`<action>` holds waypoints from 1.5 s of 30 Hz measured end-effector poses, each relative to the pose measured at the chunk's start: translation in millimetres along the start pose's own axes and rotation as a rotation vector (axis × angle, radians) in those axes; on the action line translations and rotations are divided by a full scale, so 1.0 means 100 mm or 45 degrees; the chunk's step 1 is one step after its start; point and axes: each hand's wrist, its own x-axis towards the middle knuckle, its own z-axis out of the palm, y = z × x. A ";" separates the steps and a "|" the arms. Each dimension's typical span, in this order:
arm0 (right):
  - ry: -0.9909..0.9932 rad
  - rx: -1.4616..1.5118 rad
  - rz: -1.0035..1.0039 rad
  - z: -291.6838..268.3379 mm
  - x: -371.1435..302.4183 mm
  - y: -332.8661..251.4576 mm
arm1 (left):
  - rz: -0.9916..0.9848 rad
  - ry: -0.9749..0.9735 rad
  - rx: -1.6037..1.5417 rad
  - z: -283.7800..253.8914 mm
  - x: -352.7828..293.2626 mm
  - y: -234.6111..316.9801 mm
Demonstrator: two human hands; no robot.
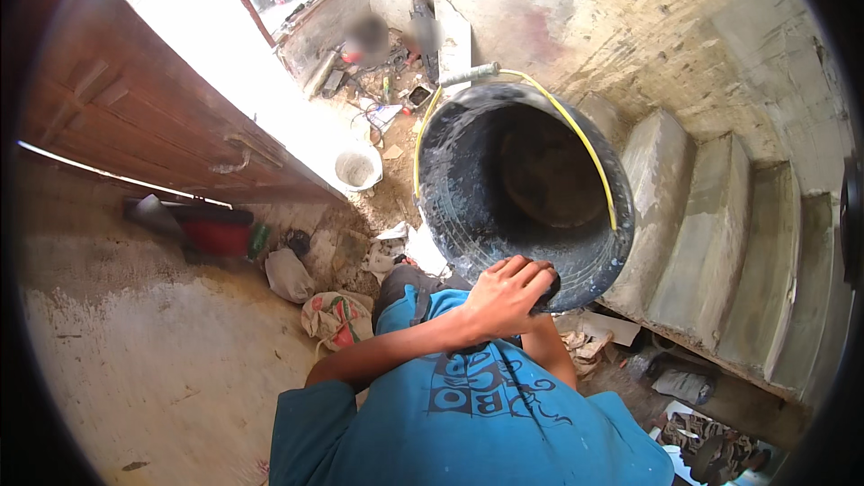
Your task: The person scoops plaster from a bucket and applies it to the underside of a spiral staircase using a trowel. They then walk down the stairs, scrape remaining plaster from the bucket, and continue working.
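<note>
A large black bucket (576, 270) is tilted with its wide mouth facing me, its walls smeared with pale grey residue. Its yellow wire handle (576, 121), with a grey grip, lies against the far rim. My left hand (511, 297) reaches across my body to the near rim, fingers curled down and closed there. A small, very dark shape beside its fingertips cannot be made out. Of my right arm only the forearm (549, 351) shows, rising beneath the left hand; the right hand is hidden behind the left hand and the bucket.
Concrete stairs (688, 225) climb along the right wall. A brown wooden door (144, 117) stands at the left by a bright opening. A small white pail (358, 167), a printed sack (337, 319) and scattered debris lie on the floor. Clutter sits under the stairs.
</note>
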 end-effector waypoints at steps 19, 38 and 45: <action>0.593 -0.886 -0.765 0.57 0.04 -0.31 | -0.837 1.096 -1.139 0.05 -0.22 -1.03; 0.112 -1.582 0.077 0.43 -0.01 -0.37 | -0.490 0.779 -0.422 -0.05 -0.21 -1.00; 0.306 -1.295 0.068 0.46 -0.08 -0.30 | 0.001 0.450 0.067 0.04 -0.01 -0.53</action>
